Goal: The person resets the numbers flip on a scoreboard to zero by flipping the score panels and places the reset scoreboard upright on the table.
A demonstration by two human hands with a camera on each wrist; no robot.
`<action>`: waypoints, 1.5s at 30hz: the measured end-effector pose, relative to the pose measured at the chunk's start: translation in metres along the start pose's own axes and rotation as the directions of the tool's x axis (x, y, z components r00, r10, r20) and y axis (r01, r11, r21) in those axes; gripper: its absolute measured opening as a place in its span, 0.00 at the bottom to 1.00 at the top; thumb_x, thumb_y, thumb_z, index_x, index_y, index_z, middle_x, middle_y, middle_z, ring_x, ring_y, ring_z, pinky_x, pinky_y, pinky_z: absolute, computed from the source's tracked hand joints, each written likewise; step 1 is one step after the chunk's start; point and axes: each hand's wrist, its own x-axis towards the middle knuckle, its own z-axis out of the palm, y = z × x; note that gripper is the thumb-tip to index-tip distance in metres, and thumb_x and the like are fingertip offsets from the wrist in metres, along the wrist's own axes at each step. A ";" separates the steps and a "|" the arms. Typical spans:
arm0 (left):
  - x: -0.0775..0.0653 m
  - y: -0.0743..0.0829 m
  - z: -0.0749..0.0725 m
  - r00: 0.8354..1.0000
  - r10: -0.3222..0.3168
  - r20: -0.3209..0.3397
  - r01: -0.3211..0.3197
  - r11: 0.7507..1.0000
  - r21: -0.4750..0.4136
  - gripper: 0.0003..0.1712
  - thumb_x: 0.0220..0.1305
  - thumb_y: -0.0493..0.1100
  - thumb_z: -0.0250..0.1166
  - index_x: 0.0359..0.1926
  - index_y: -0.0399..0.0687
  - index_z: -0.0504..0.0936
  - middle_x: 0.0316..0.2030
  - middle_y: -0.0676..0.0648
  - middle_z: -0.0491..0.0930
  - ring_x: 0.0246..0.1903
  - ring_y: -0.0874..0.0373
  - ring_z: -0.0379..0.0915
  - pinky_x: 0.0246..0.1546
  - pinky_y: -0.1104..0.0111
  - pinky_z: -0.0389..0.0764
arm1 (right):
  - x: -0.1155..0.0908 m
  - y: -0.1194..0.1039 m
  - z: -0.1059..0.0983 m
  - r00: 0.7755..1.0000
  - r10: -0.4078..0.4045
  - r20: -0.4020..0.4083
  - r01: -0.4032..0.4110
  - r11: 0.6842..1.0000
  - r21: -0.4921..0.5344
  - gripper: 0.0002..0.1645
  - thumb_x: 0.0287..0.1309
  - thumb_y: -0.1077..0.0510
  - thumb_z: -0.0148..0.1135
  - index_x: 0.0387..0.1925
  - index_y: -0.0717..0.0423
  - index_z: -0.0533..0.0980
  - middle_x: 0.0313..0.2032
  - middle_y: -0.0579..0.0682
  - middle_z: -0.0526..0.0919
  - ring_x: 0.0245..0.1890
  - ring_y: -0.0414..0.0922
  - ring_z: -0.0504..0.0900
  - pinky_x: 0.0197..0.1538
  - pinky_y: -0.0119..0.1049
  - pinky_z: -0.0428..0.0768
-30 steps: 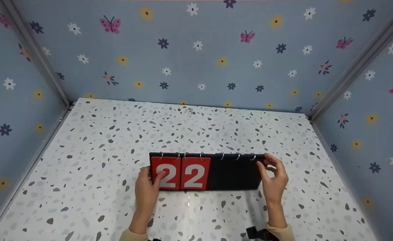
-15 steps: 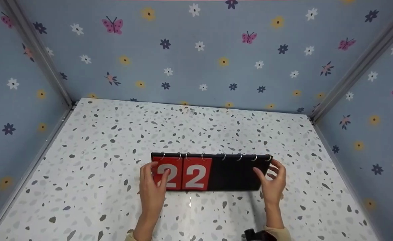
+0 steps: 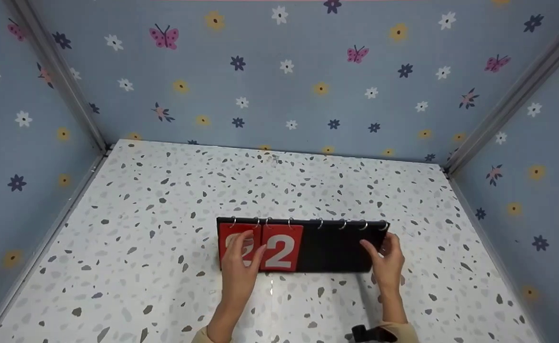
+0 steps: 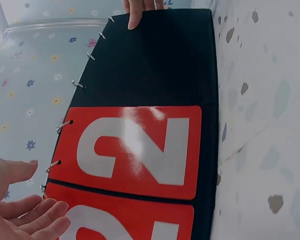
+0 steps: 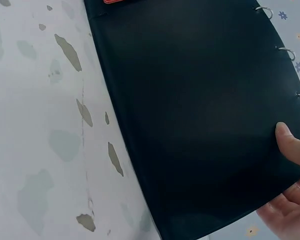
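Observation:
A black flip scoreboard (image 3: pixel 334 247) stands upright on the speckled tabletop, silver rings along its top edge. Two red number cards (image 3: pixel 294 238) hang on its left half, each with a white 2; the right half is bare black. My right hand (image 3: pixel 388 264) grips the right end, thumb on the front face and fingers behind, as the right wrist view confirms with the thumb (image 5: pixel 291 147). In front of the left card my left hand (image 3: pixel 237 274) hovers, partly covering its digit. The left wrist view shows that hand (image 4: pixel 20 215) with fingers apart and holding nothing.
The white speckled tabletop (image 3: pixel 260 186) spreads around the scoreboard. Blue walls (image 3: pixel 279 43) with flowers and butterflies enclose it at the back, left and right, with grey posts (image 3: pixel 65 81) at the corners. A dark strap (image 3: pixel 372 333) sits on the right wrist.
My left hand has let go of the board's left end and moved right, across the left card. My right thumb has slid down and inward on the right end.

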 end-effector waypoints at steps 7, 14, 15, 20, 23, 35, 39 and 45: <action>0.000 0.001 0.011 0.997 -0.067 0.035 0.067 0.998 0.002 0.24 0.52 0.37 0.67 0.50 0.35 0.72 0.43 0.42 0.74 0.43 0.51 0.72 0.44 0.60 0.74 | -0.001 -0.002 -0.001 0.998 0.011 0.060 -0.005 0.996 -0.085 0.24 0.43 0.64 0.69 0.43 0.64 0.69 0.32 0.56 0.79 0.31 0.41 0.78 0.35 0.24 0.75; 0.001 0.003 0.018 0.989 -0.140 0.056 0.140 0.990 0.005 0.23 0.53 0.36 0.66 0.50 0.36 0.72 0.45 0.43 0.74 0.44 0.53 0.72 0.45 0.63 0.74 | 0.000 -0.002 -0.003 0.998 0.004 0.055 0.002 0.994 -0.113 0.24 0.42 0.64 0.70 0.43 0.63 0.70 0.29 0.55 0.80 0.30 0.43 0.79 0.33 0.24 0.75; 0.001 0.003 0.018 0.988 -0.143 0.059 0.144 0.990 0.003 0.22 0.53 0.36 0.66 0.50 0.36 0.72 0.45 0.42 0.74 0.44 0.53 0.72 0.45 0.62 0.74 | 0.000 -0.002 -0.003 0.999 0.008 0.054 -0.002 0.994 -0.112 0.24 0.42 0.64 0.70 0.43 0.63 0.70 0.28 0.55 0.80 0.30 0.43 0.79 0.33 0.24 0.75; 0.004 0.000 0.021 0.989 -0.141 0.046 0.141 0.990 -0.006 0.21 0.51 0.36 0.67 0.47 0.37 0.73 0.42 0.44 0.75 0.42 0.53 0.72 0.44 0.62 0.74 | 0.001 -0.002 -0.002 0.998 0.028 0.055 -0.022 0.995 -0.097 0.24 0.42 0.64 0.69 0.43 0.63 0.70 0.28 0.55 0.80 0.30 0.45 0.80 0.34 0.26 0.76; 0.006 -0.002 0.023 0.992 -0.128 0.021 0.128 0.992 -0.005 0.21 0.49 0.37 0.69 0.45 0.38 0.73 0.39 0.45 0.75 0.39 0.54 0.72 0.41 0.64 0.76 | 0.001 -0.002 -0.002 0.998 0.029 0.055 -0.024 0.994 -0.105 0.24 0.42 0.63 0.69 0.43 0.63 0.70 0.28 0.56 0.80 0.30 0.45 0.80 0.35 0.29 0.77; 0.012 -0.010 0.030 0.994 -0.089 -0.070 0.088 0.996 -0.015 0.16 0.44 0.35 0.72 0.34 0.40 0.75 0.28 0.48 0.75 0.27 0.59 0.71 0.28 0.70 0.75 | -0.001 -0.002 -0.001 0.999 0.026 0.040 -0.021 0.992 -0.126 0.24 0.43 0.61 0.69 0.43 0.64 0.70 0.31 0.59 0.80 0.31 0.50 0.80 0.35 0.29 0.76; 0.012 -0.010 0.029 0.991 -0.106 -0.077 0.103 0.994 -0.035 0.14 0.44 0.35 0.72 0.32 0.40 0.76 0.28 0.49 0.76 0.25 0.59 0.70 0.26 0.70 0.75 | -0.003 -0.015 -0.001 0.999 0.013 0.036 -0.009 0.994 -0.113 0.23 0.43 0.65 0.69 0.43 0.67 0.70 0.30 0.61 0.80 0.31 0.51 0.79 0.34 0.29 0.76; 0.012 -0.010 0.027 0.990 -0.108 -0.087 0.103 0.993 -0.056 0.12 0.43 0.35 0.72 0.29 0.40 0.77 0.26 0.48 0.76 0.24 0.59 0.70 0.25 0.70 0.74 | -0.006 -0.030 -0.001 1.000 -0.003 0.029 0.007 0.991 -0.136 0.22 0.43 0.69 0.68 0.42 0.70 0.69 0.29 0.63 0.79 0.30 0.54 0.79 0.33 0.29 0.76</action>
